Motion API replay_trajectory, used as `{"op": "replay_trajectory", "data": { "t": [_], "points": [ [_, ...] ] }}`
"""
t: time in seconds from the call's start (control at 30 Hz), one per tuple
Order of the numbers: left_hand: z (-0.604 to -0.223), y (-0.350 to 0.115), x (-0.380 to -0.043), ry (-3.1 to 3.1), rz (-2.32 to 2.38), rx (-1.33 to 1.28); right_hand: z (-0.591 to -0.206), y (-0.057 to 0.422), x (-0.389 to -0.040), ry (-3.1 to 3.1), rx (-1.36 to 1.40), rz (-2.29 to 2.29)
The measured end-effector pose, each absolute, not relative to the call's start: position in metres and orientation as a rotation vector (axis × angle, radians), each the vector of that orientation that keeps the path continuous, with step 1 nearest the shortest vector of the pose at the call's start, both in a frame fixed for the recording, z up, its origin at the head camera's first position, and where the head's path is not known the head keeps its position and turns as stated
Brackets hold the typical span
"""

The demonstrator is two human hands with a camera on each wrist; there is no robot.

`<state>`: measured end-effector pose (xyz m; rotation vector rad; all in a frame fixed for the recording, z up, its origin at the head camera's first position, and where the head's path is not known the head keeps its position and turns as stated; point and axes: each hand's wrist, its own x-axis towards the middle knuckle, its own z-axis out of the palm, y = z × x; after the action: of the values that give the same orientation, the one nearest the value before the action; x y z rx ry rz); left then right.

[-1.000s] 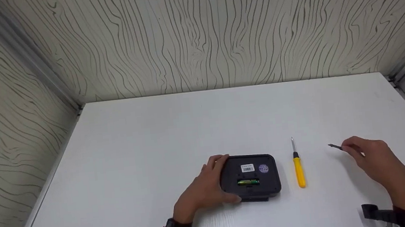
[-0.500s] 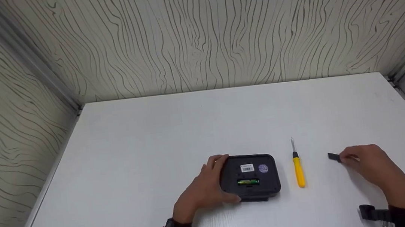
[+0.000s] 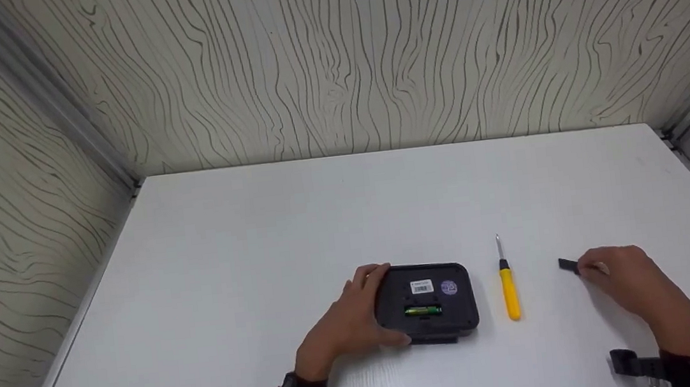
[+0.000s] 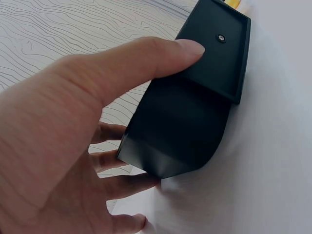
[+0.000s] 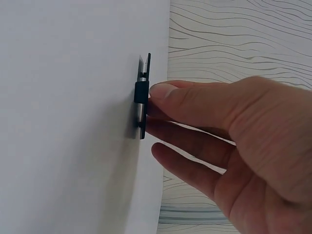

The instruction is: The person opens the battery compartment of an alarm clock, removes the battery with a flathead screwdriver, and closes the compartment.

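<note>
A black, rounded rectangular battery-powered device (image 3: pixel 392 304) lies back side up on the white table. Its open compartment shows a green battery (image 3: pixel 423 310). My left hand (image 3: pixel 349 327) grips the device's left side, thumb on the near edge and fingers round the far corner; the left wrist view shows its black side wall (image 4: pixel 180 122). To the right, my right hand (image 3: pixel 623 276) pinches a small black battery cover (image 3: pixel 569 266) at the table surface. Seen edge-on in the right wrist view, the cover (image 5: pixel 142 95) has small tabs, with the thumb against its edge.
Between the device and the right hand lies a screwdriver (image 3: pixel 508 285) with a yellow handle, its tip pointing away. Wood-patterned panels (image 3: pixel 331 60) rise behind and at both sides of the white table (image 3: pixel 259 228).
My right hand has come down and slightly nearer with the battery cover, which has turned to show its flat face. Over the last half second it barely moves. The left hand and device stay put.
</note>
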<state>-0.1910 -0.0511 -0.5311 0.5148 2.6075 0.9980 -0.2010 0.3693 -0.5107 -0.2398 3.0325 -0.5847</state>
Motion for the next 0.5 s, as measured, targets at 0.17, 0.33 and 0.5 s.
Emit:
{"op": "replay_trajectory", "data": {
  "t": [0.17, 0.33, 0.5],
  "points": [
    [-0.531, -0.051, -0.191, 2.608, 1.000, 0.527, -0.508, 0.364, -0.200, 3.005, -0.169, -0.622],
    [-0.531, -0.050, -0.192, 2.604, 1.002, 0.531, -0.507, 0.357, -0.201, 3.052, -0.131, -0.638],
    [-0.531, -0.050, -0.192, 2.606, 0.997, 0.526, -0.507, 0.350, -0.201, 3.267, -0.217, -0.652]
  ]
}}
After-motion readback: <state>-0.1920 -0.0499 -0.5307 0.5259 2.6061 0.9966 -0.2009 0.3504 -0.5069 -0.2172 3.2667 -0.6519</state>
